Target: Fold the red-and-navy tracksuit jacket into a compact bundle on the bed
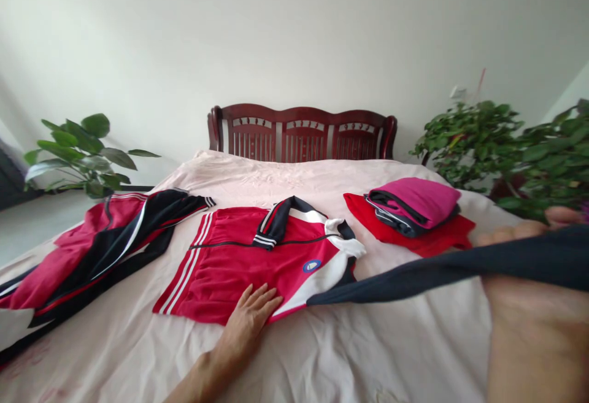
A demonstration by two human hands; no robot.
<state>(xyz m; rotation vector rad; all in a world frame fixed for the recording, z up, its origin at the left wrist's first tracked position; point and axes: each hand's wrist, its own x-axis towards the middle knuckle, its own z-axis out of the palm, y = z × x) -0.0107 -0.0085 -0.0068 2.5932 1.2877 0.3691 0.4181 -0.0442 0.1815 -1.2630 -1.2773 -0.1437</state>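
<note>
Left hand [251,316]: lower centre, flat on jacket [225,271], gripping nothing.
Right hand [536,314]: right edge, grasping dark sleeve [414,276].
Sleeve step: apparently straightening; next calls for steady tension.

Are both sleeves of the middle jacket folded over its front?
No, one sleeve lies folded across the jacket, but the right hand holds the other sleeve stretched out to the side.

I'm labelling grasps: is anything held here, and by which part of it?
Yes: the right hand holds the red jacket well along its dark sleeve. The left hand lies flat on the jacket's body, gripping nothing.
</note>
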